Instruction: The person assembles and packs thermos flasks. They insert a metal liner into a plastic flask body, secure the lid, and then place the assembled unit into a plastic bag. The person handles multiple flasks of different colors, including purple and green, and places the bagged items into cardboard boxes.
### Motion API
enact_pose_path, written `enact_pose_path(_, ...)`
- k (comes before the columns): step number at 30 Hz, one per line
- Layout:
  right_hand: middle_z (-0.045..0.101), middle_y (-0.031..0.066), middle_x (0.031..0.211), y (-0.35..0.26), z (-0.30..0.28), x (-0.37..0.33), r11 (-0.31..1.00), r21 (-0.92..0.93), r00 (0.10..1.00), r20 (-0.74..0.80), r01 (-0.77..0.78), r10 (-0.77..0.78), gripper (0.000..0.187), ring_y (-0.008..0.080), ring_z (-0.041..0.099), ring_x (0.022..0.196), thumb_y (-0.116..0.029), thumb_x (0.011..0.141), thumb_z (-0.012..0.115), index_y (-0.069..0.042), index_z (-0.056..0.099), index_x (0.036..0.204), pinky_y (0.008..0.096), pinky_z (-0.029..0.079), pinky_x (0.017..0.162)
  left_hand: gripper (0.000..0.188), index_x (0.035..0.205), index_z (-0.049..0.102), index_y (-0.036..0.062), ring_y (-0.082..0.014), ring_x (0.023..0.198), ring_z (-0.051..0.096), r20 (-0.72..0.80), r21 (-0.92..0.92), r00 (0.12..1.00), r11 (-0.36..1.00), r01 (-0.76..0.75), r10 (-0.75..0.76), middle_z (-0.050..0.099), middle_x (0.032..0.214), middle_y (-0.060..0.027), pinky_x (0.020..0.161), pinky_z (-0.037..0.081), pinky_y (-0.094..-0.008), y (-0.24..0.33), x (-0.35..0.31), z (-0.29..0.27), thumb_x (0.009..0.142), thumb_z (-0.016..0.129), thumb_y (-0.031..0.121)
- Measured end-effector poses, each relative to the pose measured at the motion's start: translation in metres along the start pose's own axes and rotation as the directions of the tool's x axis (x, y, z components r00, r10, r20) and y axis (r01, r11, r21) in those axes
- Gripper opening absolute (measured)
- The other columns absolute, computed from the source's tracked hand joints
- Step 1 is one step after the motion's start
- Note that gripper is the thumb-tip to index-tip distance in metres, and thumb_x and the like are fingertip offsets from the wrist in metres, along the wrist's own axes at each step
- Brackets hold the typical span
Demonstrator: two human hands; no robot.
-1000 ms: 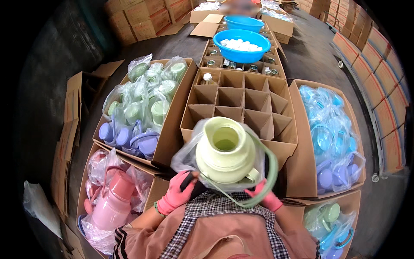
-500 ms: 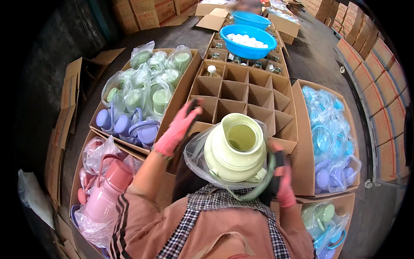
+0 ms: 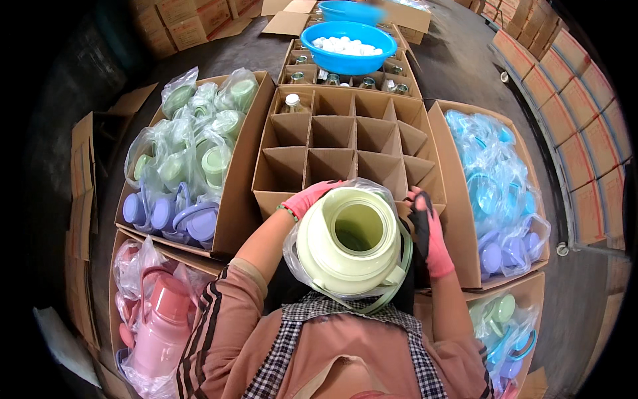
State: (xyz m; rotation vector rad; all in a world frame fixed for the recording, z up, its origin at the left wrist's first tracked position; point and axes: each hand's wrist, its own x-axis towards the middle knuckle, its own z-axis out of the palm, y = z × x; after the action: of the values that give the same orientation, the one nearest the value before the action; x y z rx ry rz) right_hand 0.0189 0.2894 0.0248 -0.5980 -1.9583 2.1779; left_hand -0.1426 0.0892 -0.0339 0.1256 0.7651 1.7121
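A grey concrete floor [image 3: 458, 60] runs across the top of my view. Stacked brown cartons [image 3: 565, 73] line the upper right edge, more cartons [image 3: 179, 23] sit upper left, and the far left is dark.

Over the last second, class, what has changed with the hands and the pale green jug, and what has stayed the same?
The left hand went out toward the left box, then returned to the bagged jug. The right hand shifted up the jug's right side. The jug stayed in front of the divided carton; the boxes around it stayed put.
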Motion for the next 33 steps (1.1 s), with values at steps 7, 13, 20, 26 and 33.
enact_pose_path(7,0.051,0.0044,0.108,0.015,0.033,0.061,0.883,0.327,0.834,0.539,-0.338,0.120,0.052,0.0121,0.047,0.096,-0.046,0.086,0.041,-0.004,0.045,0.116,0.0266,0.037,0.086,0.024,0.101,0.055,0.0031,-0.0111,0.089,0.053,-0.026,0.321,0.949,0.901,-0.291,0.315,0.056,0.100,-0.0040,0.080,0.043,-0.0262,0.012,-0.007,-0.007,0.085,0.049,0.020)
enact_pose_path(13,0.049,0.0062,0.115,-0.008,0.042,0.068,0.839,0.378,0.754,0.654,-0.391,0.056,0.054,0.0138,0.047,0.102,-0.045,0.087,0.037,-0.003,0.041,0.121,0.0281,0.036,0.090,0.023,0.100,0.054,0.0011,-0.0099,0.085,0.052,-0.150,0.402,0.883,0.844,-0.356,0.444,0.056,0.095,-0.0037,0.078,0.042,-0.0251,0.031,-0.018,-0.004,0.082,0.053,0.016)
enact_pose_path(20,0.055,0.0060,0.109,0.023,0.056,0.084,0.742,0.329,0.708,0.655,-0.583,0.266,0.053,0.0138,0.051,0.097,-0.048,0.085,0.039,-0.007,0.046,0.117,0.0305,0.040,0.086,0.053,0.109,0.051,0.0023,-0.0101,0.084,0.051,-0.132,0.199,0.907,0.907,-0.370,0.399,0.056,0.096,-0.0034,0.076,0.042,-0.0250,0.055,-0.029,0.041,0.081,0.048,0.048)
enact_pose_path(26,0.053,0.0072,0.113,-0.019,0.081,0.086,0.624,0.509,0.644,0.765,-0.592,-0.013,0.058,0.0171,0.050,0.101,-0.050,0.086,0.035,-0.003,0.043,0.119,0.0311,0.037,0.090,0.041,0.095,0.055,0.0023,-0.0078,0.073,0.052,-0.101,0.549,0.913,0.787,-0.280,0.395,0.057,0.085,-0.0020,0.067,0.044,-0.0235,0.081,-0.029,0.033,0.082,0.052,0.041)
enact_pose_path(33,0.052,0.0057,0.112,-0.031,0.066,0.096,0.859,0.255,0.622,0.778,-0.443,0.090,0.060,0.0128,0.049,0.100,-0.052,0.085,0.033,-0.004,0.043,0.119,0.0285,0.037,0.090,0.028,0.098,0.053,0.0050,-0.0094,0.083,0.051,-0.197,0.153,0.869,0.889,-0.431,0.455,0.055,0.092,-0.0026,0.074,0.043,-0.0255,0.053,-0.015,-0.007,0.084,0.049,0.029)
